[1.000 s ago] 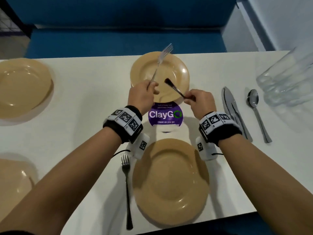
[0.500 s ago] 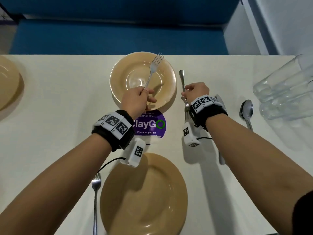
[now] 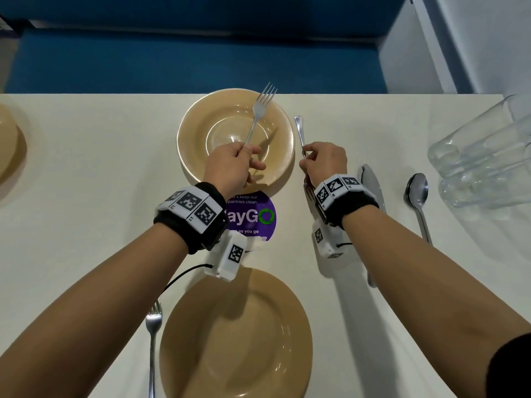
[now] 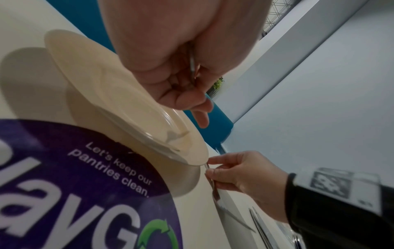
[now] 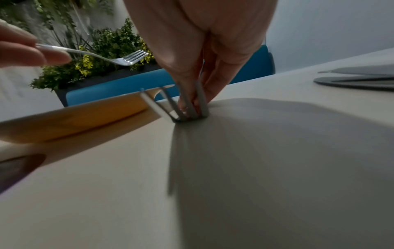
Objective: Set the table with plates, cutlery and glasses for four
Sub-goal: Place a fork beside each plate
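My left hand (image 3: 232,165) grips a raised fork (image 3: 258,114) over the far plate (image 3: 195,139); my right hand (image 3: 324,162) pinches a second fork (image 3: 300,130) just right of it, tines toward me.

Both forearms are bare. Each wrist wears a black fabric band (image 3: 191,225) topped by a row of white square tiles (image 3: 192,207) printed with black-and-white fiducial markers. Under each wrist hangs a small white camera box (image 3: 228,258) bearing its own marker, with a thin black cable (image 3: 184,275) trailing from it. A dark sleeve edge (image 3: 514,366) shows at the right upper arm.
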